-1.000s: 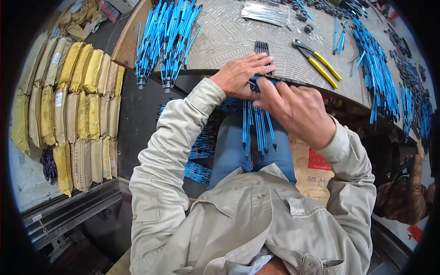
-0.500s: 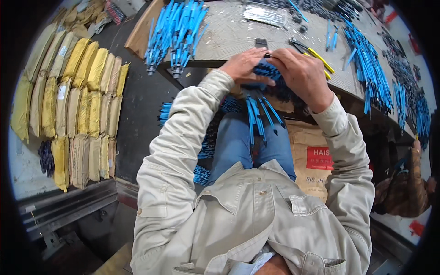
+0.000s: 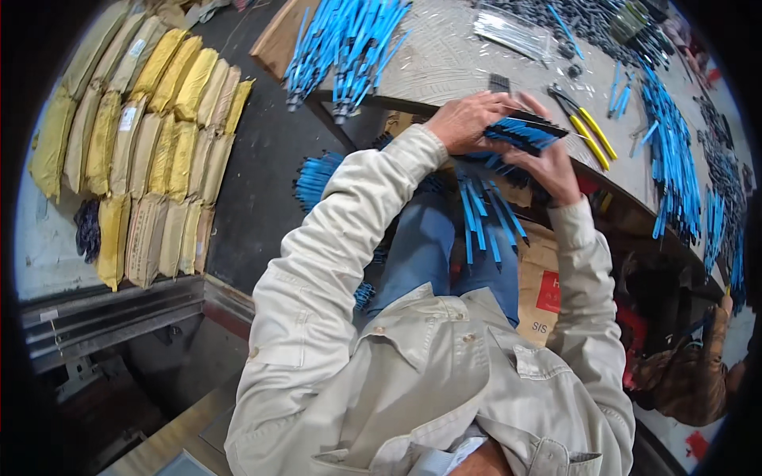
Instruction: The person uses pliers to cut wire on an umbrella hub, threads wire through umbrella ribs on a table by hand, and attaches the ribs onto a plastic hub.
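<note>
A row of thin blue sticks with black ends [image 3: 524,135] is held between my two hands just off the table's near edge. My left hand [image 3: 470,121] grips its left side, fingers over the top. From the right and below, my right hand [image 3: 553,165] closes around the other side, thumb and fingers on the ends. A dark thin bar or edge runs along the top of the row; its kind is unclear. Loose blue sticks [image 3: 486,214] lie across my thighs beneath the hands. A small dark comb-like piece [image 3: 499,82] lies on the table right beyond my left hand.
Yellow-handled pliers [image 3: 591,131] lie right of my hands. Blue stick piles [image 3: 349,47] sit at the table's left and more sticks [image 3: 671,159] at its right. A clear pack of thin rods [image 3: 512,36] lies beyond. Stacked yellow sacks [image 3: 151,119] stand left; another person [image 3: 690,381] is at right.
My right hand has gone from pinching above the row to gripping its right side. The row has turned so more of it shows. The view has shifted, moving the scene rightward.
</note>
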{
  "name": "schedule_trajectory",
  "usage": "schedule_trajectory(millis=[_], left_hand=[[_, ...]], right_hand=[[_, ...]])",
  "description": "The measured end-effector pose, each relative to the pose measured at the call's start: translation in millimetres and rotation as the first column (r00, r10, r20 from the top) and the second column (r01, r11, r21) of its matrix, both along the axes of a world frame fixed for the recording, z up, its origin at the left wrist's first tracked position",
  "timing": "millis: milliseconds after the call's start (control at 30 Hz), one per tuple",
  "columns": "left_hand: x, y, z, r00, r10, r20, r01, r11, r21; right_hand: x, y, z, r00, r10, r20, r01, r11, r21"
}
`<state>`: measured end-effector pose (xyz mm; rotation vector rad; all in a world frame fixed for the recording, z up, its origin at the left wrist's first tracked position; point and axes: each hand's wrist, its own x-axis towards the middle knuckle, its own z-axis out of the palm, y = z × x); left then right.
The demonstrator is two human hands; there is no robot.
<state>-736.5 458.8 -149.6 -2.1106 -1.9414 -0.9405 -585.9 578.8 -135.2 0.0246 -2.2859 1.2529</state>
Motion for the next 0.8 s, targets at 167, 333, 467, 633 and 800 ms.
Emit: schedule_trajectory(millis=[167,333,467,633,800], left_hand=[[4.2,-2.8,10.5,0.988,0.09,0.124,-0.051,0.956,-0.288],[15.8,-8.1,24.9,0.971,-0.071,0.229,0.106,0.984,-0.145],[68.8,-22.2,59.7,0.807,-0.248,0.535,0.311,0.95,-0.028],[138.0,-31.6,-13.3,0.522,-0.328,0.788,0.51,0.86,0.021],[200.0,-61.0,-96.5,0.179,0.173,0.968,0.502,0.83,-0.241]], right_hand=[[-12.8,-8.3,-10.9,0.974,0.228,0.011,-0.183,0.808,-0.56],[-2.6,-26.1,10.6,0.986,-0.003,-0.168,-0.079,0.875,-0.478],[49.2,-44.8,76.5,0.972,0.043,-0.231,-0.129,0.92,-0.37],[98.1,-57.1,64.1,0.988,0.09,-0.122,-0.149,0.74,-0.656],[124.9,-61.9,-23.6,0.969,0.144,0.201,0.103,0.504,-0.858]])
